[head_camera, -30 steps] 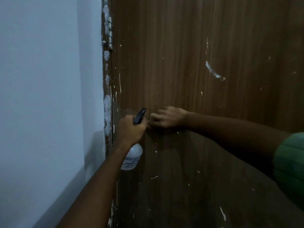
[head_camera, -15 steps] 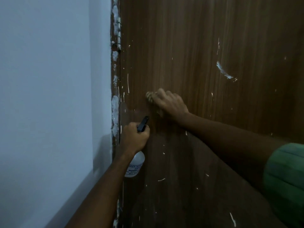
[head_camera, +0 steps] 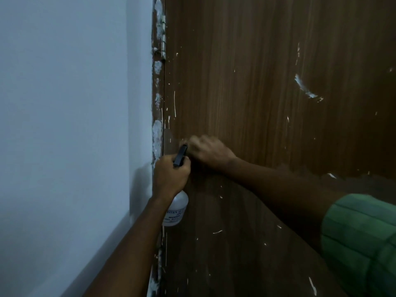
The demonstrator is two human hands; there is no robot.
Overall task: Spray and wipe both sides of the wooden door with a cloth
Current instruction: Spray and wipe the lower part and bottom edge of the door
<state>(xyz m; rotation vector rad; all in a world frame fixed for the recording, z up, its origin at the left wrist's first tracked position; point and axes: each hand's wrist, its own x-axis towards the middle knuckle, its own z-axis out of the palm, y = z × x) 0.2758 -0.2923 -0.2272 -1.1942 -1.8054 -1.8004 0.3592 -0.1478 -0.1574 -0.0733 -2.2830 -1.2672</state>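
Basically, left hand gripped the spray bottle at the wooden door's hinge edge, beside the wall. Right hand was blurred, pressed on the door just right of the bottle nozzle; its grip and the cloth couldn't be made out. Door stayed clear rightward.

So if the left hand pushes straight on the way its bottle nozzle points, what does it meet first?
Most likely the right hand, which lies flat on the door just past the nozzle of the bottle held by the left hand. Depth is unclear; otherwise the nozzle meets the door itself.
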